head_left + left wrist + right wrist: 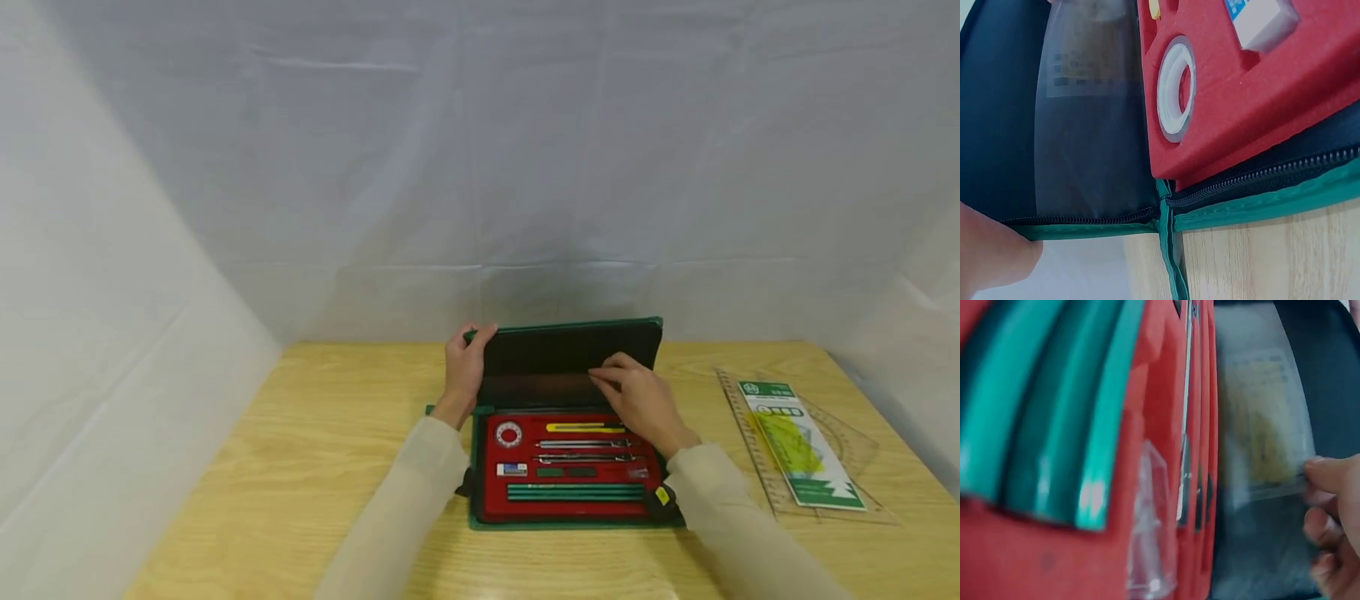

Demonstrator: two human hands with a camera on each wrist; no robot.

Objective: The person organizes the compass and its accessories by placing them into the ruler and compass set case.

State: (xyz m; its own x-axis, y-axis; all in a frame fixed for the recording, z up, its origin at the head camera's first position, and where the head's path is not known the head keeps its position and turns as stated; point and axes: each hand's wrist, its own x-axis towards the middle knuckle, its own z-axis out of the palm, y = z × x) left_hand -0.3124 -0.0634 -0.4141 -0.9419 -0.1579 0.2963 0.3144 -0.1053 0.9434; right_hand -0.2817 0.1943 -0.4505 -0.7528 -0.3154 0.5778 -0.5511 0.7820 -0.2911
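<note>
A green zip case lies unfolded, its black lid (570,350) (997,119) raised at the back. My left hand (465,367) (994,253) grips the lid's left edge, thumb on the inner side. Inside the lid is a clear pocket (1091,156) (1266,531) with a yellowish printed card (1260,425) behind the plastic. My right hand (641,400) (1341,519) pinches the pocket's edge between thumb and fingertips. The red tray (495,500) (1235,112) below holds a white ring (508,434) (1175,90), an eraser (512,469), a yellow cutter (585,427), metal compasses (585,458) and green pencils (573,492).
To the right of the case, a green and white packet (802,446) with a yellow piece lies over clear rulers (750,442) on the wooden table (315,442). White sheeting (465,167) hangs behind and at both sides. Dark wrist straps show near both sleeves.
</note>
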